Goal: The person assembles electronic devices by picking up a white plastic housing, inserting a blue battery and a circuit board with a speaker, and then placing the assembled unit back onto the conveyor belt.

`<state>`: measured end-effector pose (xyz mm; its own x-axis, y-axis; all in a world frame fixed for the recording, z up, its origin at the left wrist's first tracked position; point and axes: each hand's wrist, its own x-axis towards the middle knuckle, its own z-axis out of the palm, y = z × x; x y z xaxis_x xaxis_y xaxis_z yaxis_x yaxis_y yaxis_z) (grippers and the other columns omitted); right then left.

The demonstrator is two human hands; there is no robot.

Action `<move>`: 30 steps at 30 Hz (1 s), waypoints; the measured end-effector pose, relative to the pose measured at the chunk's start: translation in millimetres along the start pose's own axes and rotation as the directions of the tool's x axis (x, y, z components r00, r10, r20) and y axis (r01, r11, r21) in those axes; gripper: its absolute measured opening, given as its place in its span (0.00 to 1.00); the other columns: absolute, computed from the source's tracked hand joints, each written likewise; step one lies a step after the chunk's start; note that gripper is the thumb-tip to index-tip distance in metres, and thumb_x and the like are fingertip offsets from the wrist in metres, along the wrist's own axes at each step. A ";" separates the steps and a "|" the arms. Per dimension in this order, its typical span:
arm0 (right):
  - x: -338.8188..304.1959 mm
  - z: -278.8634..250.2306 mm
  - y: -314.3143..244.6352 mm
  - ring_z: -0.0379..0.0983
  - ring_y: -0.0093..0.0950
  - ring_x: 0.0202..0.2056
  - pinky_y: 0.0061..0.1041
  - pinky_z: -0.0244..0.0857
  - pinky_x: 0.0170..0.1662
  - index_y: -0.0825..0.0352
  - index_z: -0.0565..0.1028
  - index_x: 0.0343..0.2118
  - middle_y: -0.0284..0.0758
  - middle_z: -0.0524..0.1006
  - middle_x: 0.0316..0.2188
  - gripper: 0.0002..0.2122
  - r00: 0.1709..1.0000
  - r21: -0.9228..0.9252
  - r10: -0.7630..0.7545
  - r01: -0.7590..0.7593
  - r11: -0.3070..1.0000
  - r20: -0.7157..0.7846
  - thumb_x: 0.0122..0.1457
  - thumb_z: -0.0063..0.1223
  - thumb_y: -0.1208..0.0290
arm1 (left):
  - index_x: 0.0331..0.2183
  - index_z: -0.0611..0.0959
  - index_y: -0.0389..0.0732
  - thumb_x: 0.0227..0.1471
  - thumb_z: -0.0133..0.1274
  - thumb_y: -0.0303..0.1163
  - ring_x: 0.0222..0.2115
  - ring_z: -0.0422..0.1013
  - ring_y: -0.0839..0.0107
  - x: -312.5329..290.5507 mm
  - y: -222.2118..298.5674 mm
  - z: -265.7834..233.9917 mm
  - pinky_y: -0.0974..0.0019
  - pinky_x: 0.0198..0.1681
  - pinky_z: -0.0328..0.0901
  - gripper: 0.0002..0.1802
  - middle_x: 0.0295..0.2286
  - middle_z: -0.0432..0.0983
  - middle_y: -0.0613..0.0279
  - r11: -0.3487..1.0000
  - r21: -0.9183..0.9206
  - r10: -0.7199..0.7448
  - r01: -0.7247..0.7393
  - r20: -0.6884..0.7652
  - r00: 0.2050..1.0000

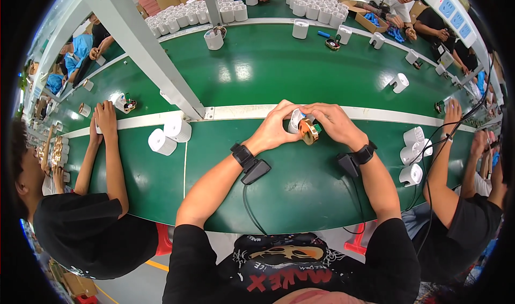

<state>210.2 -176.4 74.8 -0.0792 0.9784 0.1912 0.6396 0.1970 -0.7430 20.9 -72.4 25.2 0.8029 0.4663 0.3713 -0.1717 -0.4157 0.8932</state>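
Note:
Over the white strip along the belt, my left hand point(274, 129) is wrapped round a white plastic housing point(294, 122), thumb and fingers on its side. A shiny gold round part point(309, 132) sticks out of the near side of the housing, with a small green piece point(317, 127) beside it. My right hand point(333, 122) curls over the top of the housing, fingers bent and meeting near the left fingertips. Some blue point(302, 115) shows beneath those fingertips. What exactly the right fingers pinch is hidden. Both wrists wear black straps with small black boxes.
Two white housings point(170, 135) stand left on the green table point(257, 196); several more point(412, 152) are on the right. A grey post point(155, 62) rises at the left of the far lane. Co-workers sit on both sides and across. Black cables point(429, 164) hang at right.

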 end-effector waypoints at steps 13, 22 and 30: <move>-4.7 -0.9 7.9 0.75 0.38 0.44 0.34 0.67 0.48 0.64 0.78 0.47 0.41 0.78 0.46 0.15 0.991 -0.351 -0.134 0.120 0.929 -0.015 0.65 0.44 0.63 | 0.49 0.75 0.35 0.38 0.63 0.21 0.45 0.70 0.66 3.1 -4.5 0.1 0.63 0.54 0.66 0.32 0.43 0.68 0.59 1.000 -0.012 -0.005 0.005 -0.026 1.000; -30.0 -113.7 124.6 0.74 0.37 0.46 0.34 0.65 0.53 0.62 0.68 0.58 0.44 0.70 0.54 0.23 0.561 -0.316 -0.049 -0.391 0.865 -0.826 0.58 0.53 0.72 | 0.50 0.74 0.35 0.37 0.67 0.28 0.42 0.71 0.62 5.2 -50.6 -69.0 0.62 0.47 0.69 0.35 0.44 0.69 0.54 0.803 0.524 0.131 0.283 -0.620 0.774; -66.1 -148.7 208.5 0.69 0.46 0.50 0.41 0.62 0.55 0.65 0.69 0.52 0.53 0.70 0.49 0.21 0.344 -0.258 -0.046 -0.601 0.757 -0.938 0.55 0.58 0.72 | 0.55 0.66 0.36 0.37 0.68 0.30 0.49 0.63 0.50 6.6 -50.4 -68.8 0.52 0.54 0.60 0.43 0.47 0.65 0.48 0.757 0.478 0.070 0.446 -0.738 0.671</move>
<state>462.5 -209.5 2.6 0.6603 0.2674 0.7018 0.7285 -0.4552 -0.5120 -4.4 5.3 0.1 0.1054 0.8601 0.4991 0.5014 -0.4794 0.7203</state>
